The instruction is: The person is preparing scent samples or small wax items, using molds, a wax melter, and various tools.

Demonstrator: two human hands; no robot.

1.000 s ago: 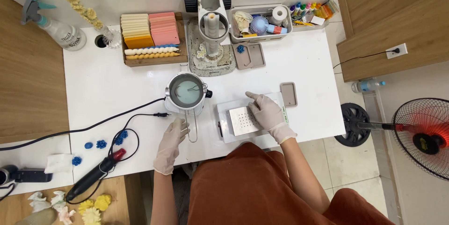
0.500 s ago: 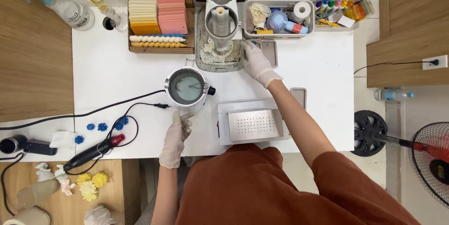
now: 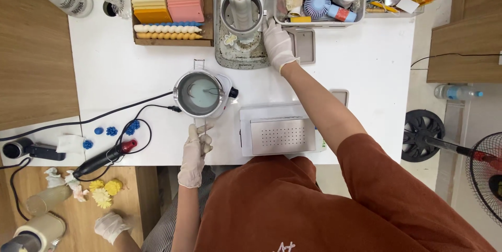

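Observation:
My left hand, in a white glove, grips the long handle of a small metal pot that holds pale liquid and sits on a white hot plate. My right hand, also gloved, reaches far across the white table and rests against the right side of a round metal mould holder with a cream candle standing in it. Whether that hand grips anything is unclear. A white box with a perforated metal lid lies near the table's front edge, under my right forearm.
A wooden tray of yellow and pink wax sheets and beaded candles sits at the back left. A grey bin holds a small fan, tape and tools. A heat gun, black cables and blue wax flowers lie left. Another gloved hand shows at bottom left.
My right hand left the perforated box, reached to the back of the table and now rests beside the mould holder. My left hand stayed on the pot handle. The camera moved closer.

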